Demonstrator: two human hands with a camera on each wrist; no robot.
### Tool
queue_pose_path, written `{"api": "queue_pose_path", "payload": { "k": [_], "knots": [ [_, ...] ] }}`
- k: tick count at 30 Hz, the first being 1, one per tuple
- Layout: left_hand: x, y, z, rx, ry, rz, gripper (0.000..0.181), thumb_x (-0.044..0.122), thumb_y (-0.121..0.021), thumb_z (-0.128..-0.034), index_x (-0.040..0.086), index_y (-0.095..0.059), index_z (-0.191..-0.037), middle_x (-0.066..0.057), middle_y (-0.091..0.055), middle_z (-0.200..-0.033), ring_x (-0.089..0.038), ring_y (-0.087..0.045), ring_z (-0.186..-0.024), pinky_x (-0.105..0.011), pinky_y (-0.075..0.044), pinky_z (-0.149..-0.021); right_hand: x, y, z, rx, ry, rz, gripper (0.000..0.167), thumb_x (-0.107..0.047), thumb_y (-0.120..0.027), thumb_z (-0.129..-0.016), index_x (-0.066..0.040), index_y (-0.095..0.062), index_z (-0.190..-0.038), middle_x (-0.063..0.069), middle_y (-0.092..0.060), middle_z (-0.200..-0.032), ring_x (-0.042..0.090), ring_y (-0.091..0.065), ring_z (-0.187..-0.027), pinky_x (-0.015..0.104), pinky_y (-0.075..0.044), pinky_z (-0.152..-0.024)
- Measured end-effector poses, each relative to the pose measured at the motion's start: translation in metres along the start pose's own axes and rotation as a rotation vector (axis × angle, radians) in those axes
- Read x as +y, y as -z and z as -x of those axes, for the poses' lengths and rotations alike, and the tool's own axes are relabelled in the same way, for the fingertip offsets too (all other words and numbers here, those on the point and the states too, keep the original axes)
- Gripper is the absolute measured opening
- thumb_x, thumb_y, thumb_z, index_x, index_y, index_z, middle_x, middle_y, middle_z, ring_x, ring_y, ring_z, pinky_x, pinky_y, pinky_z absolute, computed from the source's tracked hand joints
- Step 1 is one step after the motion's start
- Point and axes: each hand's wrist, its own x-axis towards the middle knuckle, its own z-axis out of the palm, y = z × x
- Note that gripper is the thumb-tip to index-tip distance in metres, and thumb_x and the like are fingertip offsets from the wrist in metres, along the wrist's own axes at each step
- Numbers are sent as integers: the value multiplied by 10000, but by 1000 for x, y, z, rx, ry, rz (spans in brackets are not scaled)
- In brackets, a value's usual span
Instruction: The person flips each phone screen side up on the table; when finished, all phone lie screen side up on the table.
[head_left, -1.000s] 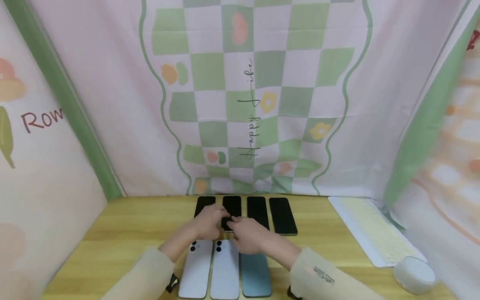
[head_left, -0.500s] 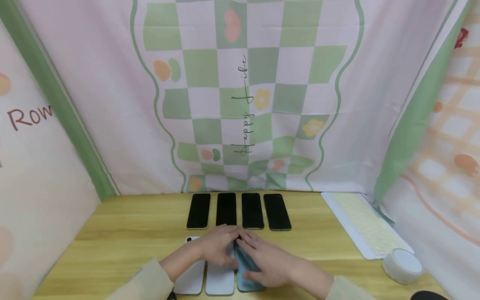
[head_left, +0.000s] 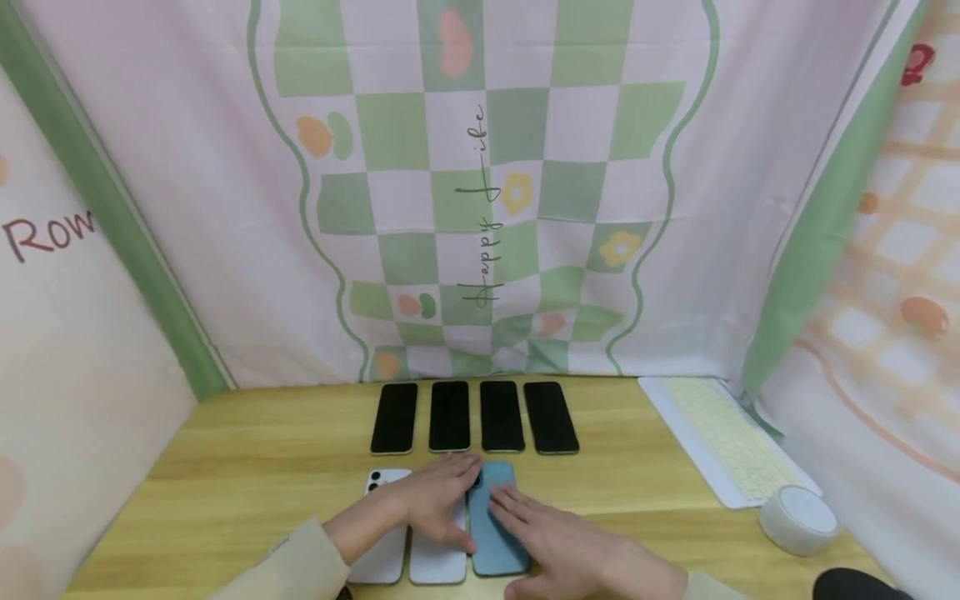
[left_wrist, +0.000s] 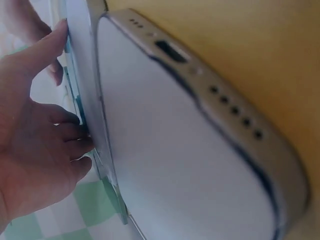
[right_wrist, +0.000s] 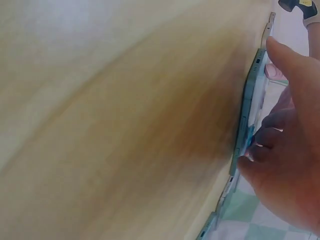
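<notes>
Three phones lie back up in the near row: a white one (head_left: pixel 382 542) at left, another white one (head_left: pixel 437 562) in the middle and a blue one (head_left: pixel 497 533) at right. My left hand (head_left: pixel 435 500) rests over the middle phone, its fingertips by the blue phone's camera corner and hiding the white phone's upper part. Beside the blue phone, my right hand (head_left: pixel 570 546) touches its right side with fingers extended. The left wrist view has my left hand (left_wrist: pixel 45 140) beyond a white phone (left_wrist: pixel 165 130); the right wrist view has my right hand (right_wrist: pixel 290 135) at the blue phone's edge (right_wrist: pixel 246 105).
Behind them, several black-screened phones (head_left: pixel 450 417) lie in a row on the wooden table (head_left: pixel 247 475). A white keyboard (head_left: pixel 727 437) and a white roll (head_left: pixel 798 521) are at the right. A dark rounded object (head_left: pixel 847 585) shows at the lower right edge. Patterned cloth hangs behind.
Both hands have come down from the second black phone to the near row. The right hand then slid rightward off the blue phone's upper part, uncovering its back.
</notes>
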Motion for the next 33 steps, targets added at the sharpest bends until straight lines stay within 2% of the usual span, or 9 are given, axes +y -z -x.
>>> {"api": "queue_pose_path", "payload": {
  "k": [2, 9, 13, 20, 26, 27, 30, 33],
  "knots": [
    [-2, -1, -1, 3, 1, -1, 1201, 846, -597, -821, 88, -200, -1664, -141, -200, -1753, -278, -210, -1640, -507, -215, -1344, 2, -2, -1, 4, 10, -2, 948, -676, -579, -962, -85, -286, -1643, 113, -246, -1744, 332, -308, -1599, 453, -410, -1254],
    [14, 16, 7, -59, 43, -22, 1173, 819, -596, -847, 74, -200, -1662, -138, -197, -1754, -270, -198, -1644, -467, -218, -1351, 8, -8, -4, 16, 55, 31, 923, -683, -542, -977, -85, -304, -1637, 111, -285, -1731, 333, -333, -1587, 441, -439, -1236],
    [10, 14, 5, -58, 29, -8, 1202, 847, -580, -831, 82, -179, -1667, -133, -172, -1760, -271, -179, -1648, -477, -206, -1353, 9, -10, -4, 38, 80, 55, 904, -679, -523, -988, -73, -324, -1628, 116, -313, -1720, 337, -356, -1576, 440, -447, -1229],
    [-4, -1, -4, -31, 5, 14, 1222, 865, -580, -815, 88, -175, -1668, -124, -170, -1761, -261, -182, -1648, -476, -199, -1354, 10, -11, -5, 31, 65, 30, 828, -646, -471, -1027, -103, -321, -1633, 82, -305, -1727, 306, -344, -1586, 438, -436, -1238],
    [-9, -8, -9, -8, -17, 11, 1235, 887, -564, -801, 100, -175, -1670, -115, -191, -1758, -258, -201, -1643, -473, -225, -1347, 10, -11, -4, 26, 52, 28, 817, -651, -457, -1028, -125, -318, -1637, 60, -307, -1728, 290, -344, -1587, 447, -442, -1231],
    [-5, -4, -7, -15, -6, 15, 1223, 866, -584, -808, 91, -187, -1667, -119, -201, -1755, -261, -210, -1640, -469, -235, -1345, 9, -11, -4, 22, 47, 24, 817, -654, -458, -1027, -131, -316, -1639, 55, -304, -1729, 286, -340, -1589, 448, -441, -1231],
    [-14, -12, -13, 11, -24, 57, 1235, 871, -604, -787, 87, -218, -1660, -137, -241, -1741, -296, -257, -1623, -480, -287, -1323, 8, -11, -4, 13, 38, 21, 817, -657, -453, -1026, -134, -317, -1639, 56, -301, -1731, 282, -334, -1593, 450, -442, -1231],
    [-26, -21, -21, 37, -39, 144, 1196, 792, -703, -789, 101, -251, -1654, -137, -293, -1722, -316, -320, -1594, -484, -347, -1292, 8, -10, -5, 9, 40, 30, 815, -650, -449, -1029, -120, -323, -1635, 72, -305, -1728, 286, -335, -1591, 448, -442, -1230]
  ]
}}
